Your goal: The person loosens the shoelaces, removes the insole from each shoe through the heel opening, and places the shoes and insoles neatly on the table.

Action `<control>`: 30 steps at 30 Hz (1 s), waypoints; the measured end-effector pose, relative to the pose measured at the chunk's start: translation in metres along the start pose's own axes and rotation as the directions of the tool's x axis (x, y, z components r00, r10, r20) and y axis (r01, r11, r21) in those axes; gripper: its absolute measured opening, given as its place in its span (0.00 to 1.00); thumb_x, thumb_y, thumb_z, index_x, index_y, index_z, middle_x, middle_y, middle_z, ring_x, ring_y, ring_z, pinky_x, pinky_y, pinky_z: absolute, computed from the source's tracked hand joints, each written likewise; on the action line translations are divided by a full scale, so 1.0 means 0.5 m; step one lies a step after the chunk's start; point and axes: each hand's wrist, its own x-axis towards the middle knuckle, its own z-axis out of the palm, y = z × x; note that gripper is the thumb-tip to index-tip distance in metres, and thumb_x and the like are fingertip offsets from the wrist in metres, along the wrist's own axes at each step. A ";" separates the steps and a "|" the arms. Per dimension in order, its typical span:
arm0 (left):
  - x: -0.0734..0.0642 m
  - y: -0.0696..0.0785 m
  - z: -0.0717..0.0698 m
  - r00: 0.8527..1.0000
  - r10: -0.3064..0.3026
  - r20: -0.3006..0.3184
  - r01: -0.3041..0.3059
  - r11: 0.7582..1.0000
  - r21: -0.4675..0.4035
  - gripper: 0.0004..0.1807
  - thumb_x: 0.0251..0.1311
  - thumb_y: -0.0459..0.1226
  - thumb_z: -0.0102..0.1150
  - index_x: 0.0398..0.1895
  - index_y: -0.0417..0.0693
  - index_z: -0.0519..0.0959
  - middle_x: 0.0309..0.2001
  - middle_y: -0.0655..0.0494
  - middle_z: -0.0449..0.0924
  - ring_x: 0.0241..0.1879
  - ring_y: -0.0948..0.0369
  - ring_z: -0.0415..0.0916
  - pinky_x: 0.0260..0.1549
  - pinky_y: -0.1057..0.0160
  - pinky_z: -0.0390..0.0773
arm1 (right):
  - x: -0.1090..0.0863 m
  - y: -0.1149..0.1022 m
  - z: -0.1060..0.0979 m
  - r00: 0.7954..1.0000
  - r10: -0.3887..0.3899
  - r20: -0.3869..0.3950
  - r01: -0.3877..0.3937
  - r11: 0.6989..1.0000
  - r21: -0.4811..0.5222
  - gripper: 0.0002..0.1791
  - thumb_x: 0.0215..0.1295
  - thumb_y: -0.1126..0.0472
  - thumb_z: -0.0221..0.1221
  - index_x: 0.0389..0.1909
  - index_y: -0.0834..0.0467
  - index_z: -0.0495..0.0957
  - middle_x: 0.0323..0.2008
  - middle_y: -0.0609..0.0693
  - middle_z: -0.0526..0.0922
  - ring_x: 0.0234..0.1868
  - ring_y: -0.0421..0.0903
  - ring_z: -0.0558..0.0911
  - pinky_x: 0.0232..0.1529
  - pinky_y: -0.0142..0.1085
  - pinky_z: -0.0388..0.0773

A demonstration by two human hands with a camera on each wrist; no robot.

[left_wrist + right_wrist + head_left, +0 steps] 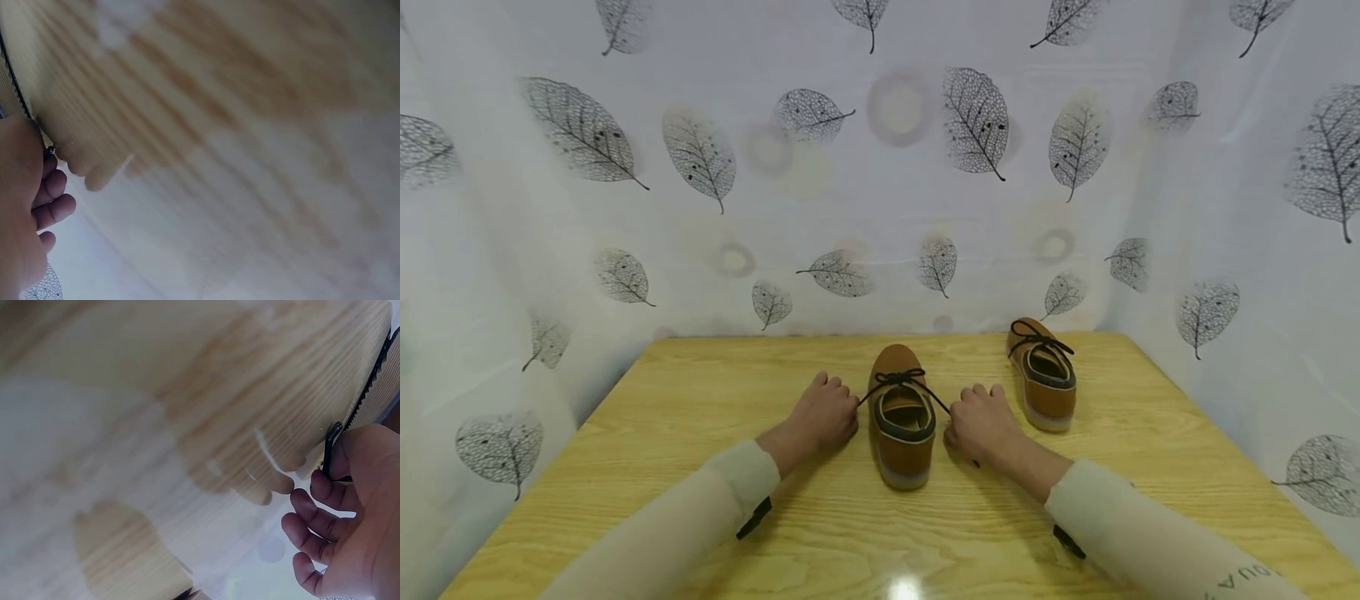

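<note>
A brown shoe [904,458] stands upright on the table, toe pointing away and heel toward me. Its dark shoelace [900,378] is tied in a bow over the tongue. On the shoe's left side my left hand [826,414] pinches one lace end, drawn taut from the knot. My right hand [985,427], to the right of the heel, pinches the other end, also stretched straight. In the right wrist view a piece of black lace [330,450] sticks out past the thumb and index finger. Only a small dark lace tip [50,150] shows by the left fingers.
A matching brown shoe [1051,398] with a tied bow stands farther back on the right. Both shoes are on a glossy wood-grain table [715,375]. A white curtain [865,192] with leaf prints hangs behind it and at both sides.
</note>
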 end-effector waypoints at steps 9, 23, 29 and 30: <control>0.000 -0.001 0.000 0.998 -0.025 0.056 0.026 1.000 -0.010 0.16 0.69 0.45 0.53 0.23 0.52 0.74 0.24 0.56 0.75 0.26 0.57 0.64 0.37 0.56 0.60 | 0.001 0.002 0.000 0.997 0.044 0.066 -0.044 0.999 -0.002 0.16 0.62 0.52 0.59 0.19 0.55 0.76 0.24 0.52 0.71 0.28 0.50 0.71 0.35 0.48 0.65; 0.000 -0.005 -0.007 0.986 -0.047 0.159 0.050 0.999 -0.015 0.16 0.70 0.48 0.50 0.24 0.53 0.77 0.24 0.58 0.74 0.27 0.57 0.63 0.39 0.55 0.58 | 0.003 -0.004 -0.005 0.991 0.055 0.124 -0.052 0.998 -0.025 0.17 0.66 0.50 0.59 0.21 0.56 0.78 0.26 0.52 0.71 0.30 0.51 0.70 0.36 0.50 0.65; -0.001 -0.002 -0.004 0.988 -0.044 0.150 0.048 0.998 -0.027 0.16 0.69 0.47 0.50 0.26 0.52 0.77 0.26 0.57 0.76 0.28 0.56 0.66 0.40 0.55 0.61 | 0.000 -0.003 -0.006 0.995 0.055 0.081 -0.055 0.998 0.001 0.16 0.65 0.51 0.58 0.20 0.55 0.77 0.25 0.52 0.72 0.29 0.51 0.72 0.35 0.49 0.66; 0.000 -0.002 -0.003 0.988 -0.044 0.146 0.048 0.998 -0.030 0.15 0.70 0.47 0.50 0.26 0.52 0.77 0.26 0.56 0.76 0.28 0.56 0.67 0.40 0.55 0.62 | 0.000 -0.003 -0.006 0.996 0.054 0.069 -0.054 0.999 0.005 0.16 0.65 0.52 0.58 0.20 0.54 0.77 0.25 0.52 0.72 0.29 0.51 0.72 0.35 0.49 0.66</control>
